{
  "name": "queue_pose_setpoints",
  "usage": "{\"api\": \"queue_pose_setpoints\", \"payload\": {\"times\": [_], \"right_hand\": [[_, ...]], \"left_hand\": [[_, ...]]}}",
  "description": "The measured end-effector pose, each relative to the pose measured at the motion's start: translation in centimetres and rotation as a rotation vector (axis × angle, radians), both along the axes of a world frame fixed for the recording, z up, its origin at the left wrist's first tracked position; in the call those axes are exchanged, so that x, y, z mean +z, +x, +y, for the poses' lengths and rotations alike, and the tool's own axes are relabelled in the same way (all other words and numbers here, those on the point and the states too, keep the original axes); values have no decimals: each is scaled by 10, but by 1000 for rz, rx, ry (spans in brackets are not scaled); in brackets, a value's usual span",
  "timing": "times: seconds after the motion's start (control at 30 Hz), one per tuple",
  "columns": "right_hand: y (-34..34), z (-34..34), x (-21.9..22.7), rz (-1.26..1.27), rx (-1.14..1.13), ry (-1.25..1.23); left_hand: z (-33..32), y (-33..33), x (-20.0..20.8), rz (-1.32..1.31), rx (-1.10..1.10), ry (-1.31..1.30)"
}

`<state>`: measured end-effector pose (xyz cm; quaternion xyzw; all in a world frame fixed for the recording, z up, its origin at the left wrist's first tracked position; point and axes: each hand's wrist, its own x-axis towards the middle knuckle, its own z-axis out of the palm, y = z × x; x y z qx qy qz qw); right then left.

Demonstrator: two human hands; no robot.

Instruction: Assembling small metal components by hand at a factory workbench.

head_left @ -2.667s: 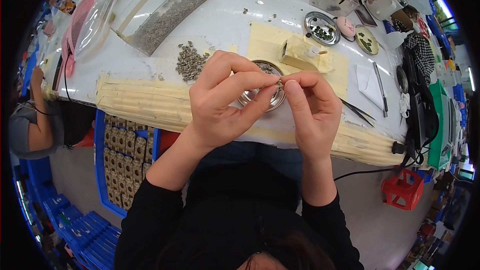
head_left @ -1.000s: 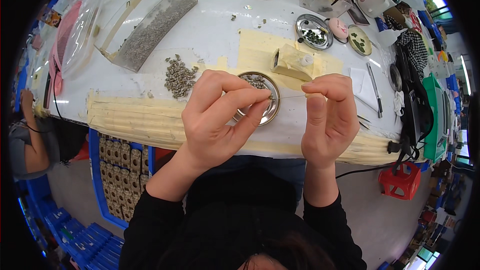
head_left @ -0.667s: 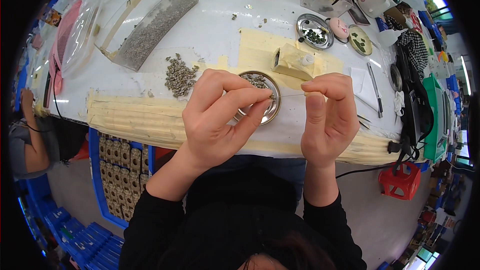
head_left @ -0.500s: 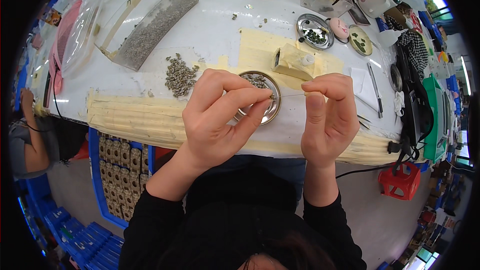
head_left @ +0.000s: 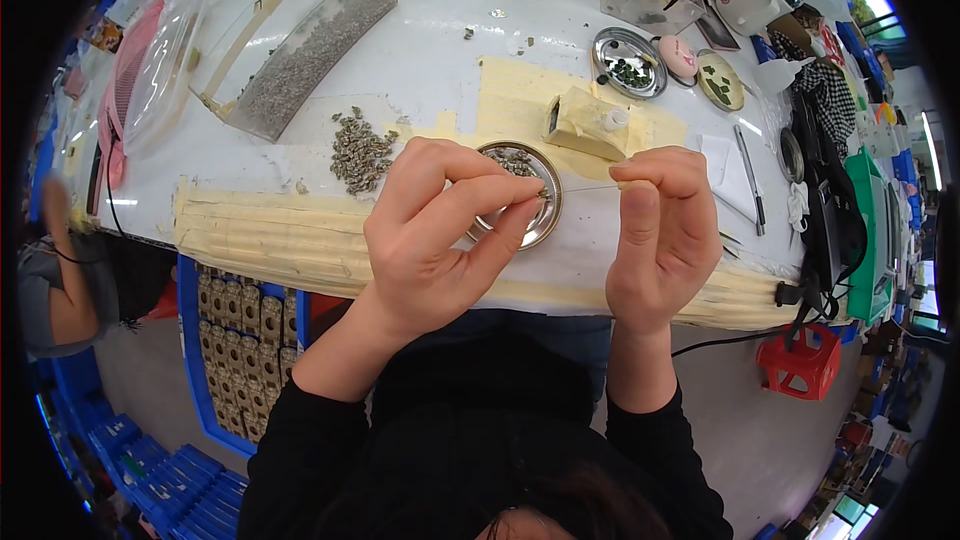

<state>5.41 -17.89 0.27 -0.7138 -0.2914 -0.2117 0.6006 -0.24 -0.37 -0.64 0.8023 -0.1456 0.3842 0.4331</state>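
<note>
My left hand (head_left: 430, 240) is closed in a pinch over a round metal dish (head_left: 557, 215), with a tiny metallic piece (head_left: 542, 194) at its fingertips. From there a thin, straight, wire-like strand (head_left: 587, 188) runs across to my right hand (head_left: 662, 240), whose thumb and forefinger pinch its other end. Whether the strand is wire, thread or a needle, I cannot make out. Small grey-brown metal parts (head_left: 512, 157) lie in the dish, partly hidden by my left fingers. A loose pile of similar parts (head_left: 362, 152) rests on the table left of that hand.
A clear bin (head_left: 320, 50) of small parts stands far left. Beyond my hands is a tape-covered block (head_left: 590, 123). Farther right are a steel dish (head_left: 630, 62) with dark green pieces, a small pale dish (head_left: 721, 80) and a pen (head_left: 750, 180). A co-worker's arm (head_left: 65, 270) shows at left.
My right hand has shifted slightly to the right, away from the left, and the visible strand is longer. My left hand stays in place. The co-worker's hand at left is blurred by motion.
</note>
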Motion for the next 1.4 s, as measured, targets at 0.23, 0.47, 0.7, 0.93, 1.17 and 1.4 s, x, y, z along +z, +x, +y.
{"api": "queue_pose_setpoints", "payload": {"times": [0.23,0.47,0.7,0.93,1.17,1.4], "right_hand": [[5,-7,7,42,-110,55],[32,-15,25,-375,-462,-442],[35,-11,11,-327,-414,-532],[-13,0,15,20,7,-208],[-20,9,2,230,174,-74],[-22,11,-1,476,281,96]], "left_hand": [[-1,1,1,1,-7,3],[-1,3,0,-28,18,7],[-1,3,1,-41,23,13],[0,1,2,-71,41,9],[1,0,-1,-74,15,5],[2,0,0,-65,4,23]]}}
